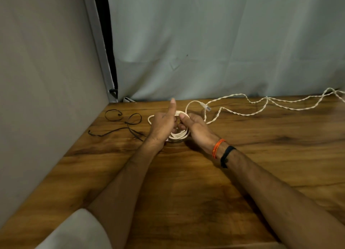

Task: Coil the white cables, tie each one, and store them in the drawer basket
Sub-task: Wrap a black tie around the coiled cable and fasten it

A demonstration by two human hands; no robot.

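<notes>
A white cable coil (pixel 178 134) is held between both hands just above the wooden table (pixel 205 183). My left hand (pixel 163 124) grips the coil's left side, its index finger pointing up. My right hand (pixel 195 128) pinches the coil's top right with thumb and fingers. The cable's free end loops up to a clear plug (pixel 206 107). A second white cable, twisted (pixel 270 103), trails loose across the table toward the far right edge. No drawer basket is in view.
Thin black ties (pixel 123 124) lie loose on the table left of my hands. A grey panel (pixel 46 99) walls off the left side and a pale curtain (pixel 224 43) hangs behind the table.
</notes>
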